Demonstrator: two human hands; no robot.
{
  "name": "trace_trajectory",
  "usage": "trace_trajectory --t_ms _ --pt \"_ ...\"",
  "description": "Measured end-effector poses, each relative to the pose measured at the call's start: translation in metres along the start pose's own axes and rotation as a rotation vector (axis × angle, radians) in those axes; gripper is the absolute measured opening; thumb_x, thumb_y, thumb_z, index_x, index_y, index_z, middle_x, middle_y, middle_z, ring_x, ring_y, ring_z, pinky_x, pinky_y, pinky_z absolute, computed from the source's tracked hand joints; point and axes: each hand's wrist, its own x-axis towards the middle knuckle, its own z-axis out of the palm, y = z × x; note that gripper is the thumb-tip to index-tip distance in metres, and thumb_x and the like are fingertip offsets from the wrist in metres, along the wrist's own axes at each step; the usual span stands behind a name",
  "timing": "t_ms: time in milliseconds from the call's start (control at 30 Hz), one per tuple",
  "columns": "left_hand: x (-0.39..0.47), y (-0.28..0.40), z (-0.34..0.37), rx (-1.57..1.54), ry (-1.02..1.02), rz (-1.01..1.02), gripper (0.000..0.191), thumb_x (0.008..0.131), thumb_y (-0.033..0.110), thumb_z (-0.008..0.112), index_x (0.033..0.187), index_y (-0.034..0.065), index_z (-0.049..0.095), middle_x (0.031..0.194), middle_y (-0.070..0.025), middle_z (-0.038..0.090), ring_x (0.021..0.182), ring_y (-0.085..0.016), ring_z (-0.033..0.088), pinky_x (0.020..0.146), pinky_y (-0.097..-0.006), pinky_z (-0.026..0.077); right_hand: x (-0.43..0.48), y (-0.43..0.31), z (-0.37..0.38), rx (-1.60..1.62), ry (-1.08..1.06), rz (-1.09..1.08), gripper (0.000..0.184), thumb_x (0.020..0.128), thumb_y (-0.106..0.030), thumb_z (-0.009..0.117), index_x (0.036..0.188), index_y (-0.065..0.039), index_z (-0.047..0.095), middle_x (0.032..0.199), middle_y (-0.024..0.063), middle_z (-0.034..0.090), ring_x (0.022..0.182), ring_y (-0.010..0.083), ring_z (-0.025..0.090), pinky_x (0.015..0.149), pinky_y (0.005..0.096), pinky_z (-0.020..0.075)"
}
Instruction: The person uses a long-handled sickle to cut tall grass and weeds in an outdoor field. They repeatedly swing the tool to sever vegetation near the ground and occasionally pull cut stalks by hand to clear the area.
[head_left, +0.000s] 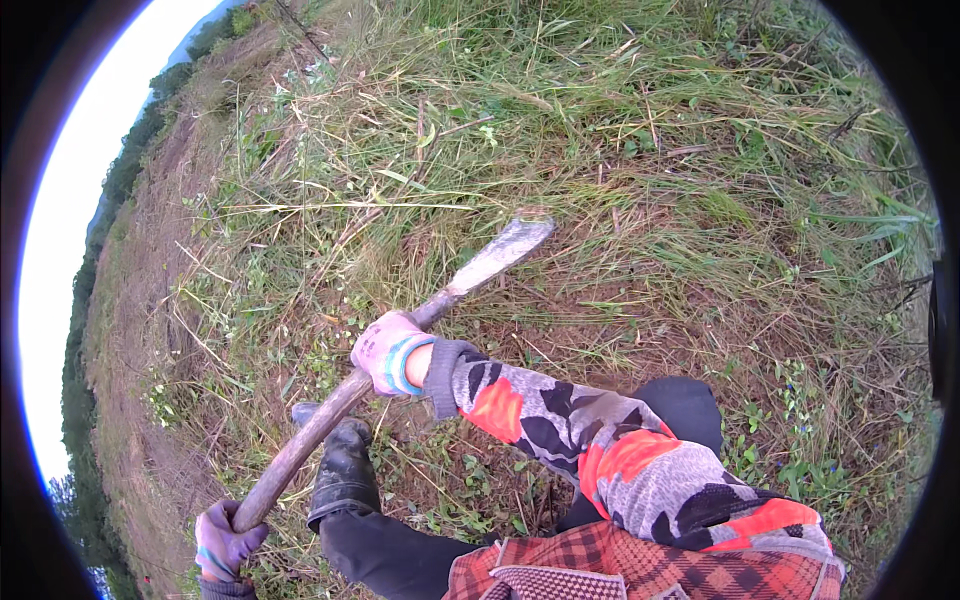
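A long-handled tool with a worn wooden handle (304, 442) and a broad, soil-marked metal blade (501, 253) slants across the view. My right hand (391, 352), in a pink glove with a blue-striped cuff, grips the handle below the blade. Near the handle's lower end, my left hand (227, 534) is closed around it in a similar, purplish glove. The blade is raised to the upper right over cut grass (600, 187); whether it touches the grass I cannot tell.
A dark rubber boot (343, 469) stands on weedy ground below the handle. Leafy weeds with small blue flowers (806, 427) grow at the right. Dry stalks lie among the grass, with reddish soil (555, 322) showing through. Trees (124, 169) line the far left.
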Motion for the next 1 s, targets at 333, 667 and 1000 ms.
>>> trace_trajectory --t_ms 333,667,1000 --pt "-0.066 0.063 0.035 0.222 0.298 0.066 0.047 0.063 0.029 0.079 0.096 0.0002 0.063 0.069 -0.0114 0.064 0.064 -0.022 0.062 0.065 -0.0355 0.049 0.055 0.036 0.043 -0.043 0.168 -0.061 0.02 0.073 -0.024 0.067 0.092 -0.022 0.07 0.09 0.0013 0.068 0.092 0.024 0.066 0.076 0.0399 0.05" --pt "-0.105 -0.032 0.033 -0.216 0.173 -0.102 0.058 0.056 0.035 0.084 0.09 -0.0058 0.062 0.069 -0.0048 0.063 0.064 -0.016 0.058 0.063 -0.0311 0.048 0.025 -0.037 0.027 0.009 -0.033 -0.283 0.031 0.072 -0.023 0.071 0.102 -0.015 0.071 0.1 0.0021 0.07 0.096 0.0235 0.067 0.073 0.0408 0.0543" --pt "0.078 0.194 0.184 -0.891 -0.537 0.212 0.045 0.079 0.038 0.074 0.095 -0.0013 0.058 0.062 -0.001 0.057 0.046 -0.009 0.051 0.042 -0.0219 0.04 -0.067 0.193 0.032 0.277 1.384 0.953 0.026 0.08 -0.02 0.064 0.105 -0.011 0.062 0.099 0.0116 0.065 0.099 0.0305 0.06 0.09 0.0397 0.0441"
